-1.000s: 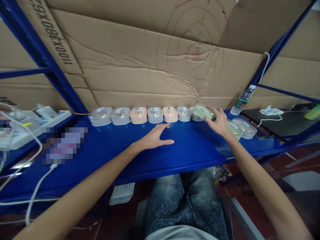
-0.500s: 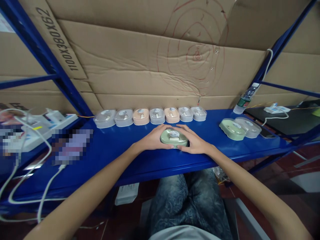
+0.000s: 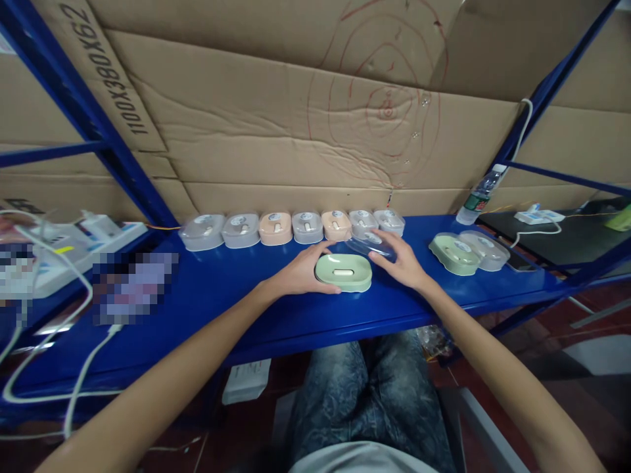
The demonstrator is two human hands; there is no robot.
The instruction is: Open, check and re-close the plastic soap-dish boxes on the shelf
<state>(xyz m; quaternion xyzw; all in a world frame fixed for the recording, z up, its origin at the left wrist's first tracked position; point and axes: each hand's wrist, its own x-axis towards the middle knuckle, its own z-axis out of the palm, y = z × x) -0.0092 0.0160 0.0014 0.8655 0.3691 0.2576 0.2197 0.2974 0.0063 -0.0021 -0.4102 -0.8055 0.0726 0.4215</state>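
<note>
My left hand (image 3: pixel 298 270) is closed around the left end of a green oval soap box (image 3: pixel 352 282), with its thumb along the front. The box stands without its cover, so the pale slot-shaped piece in its middle shows. My right hand (image 3: pixel 405 264) pinches a clear plastic lid (image 3: pixel 365 247) with a round label. That lid is tilted and held apart from the box, up and to its right. It partly overlaps the row of boxes behind.
Several lidded grey and peach soap boxes (image 3: pixel 275 229) line the back of the blue shelf (image 3: pixel 276 315). At right are a green soap box (image 3: pixel 451 255), a clear lid (image 3: pixel 488 253) and a water bottle (image 3: pixel 478 197). A blurred phone (image 3: pixel 142 286) and white cables lie left.
The clear lid has come off the green soap box. My right hand has moved right and slightly away with it, while my left hand has stayed on the box.
</note>
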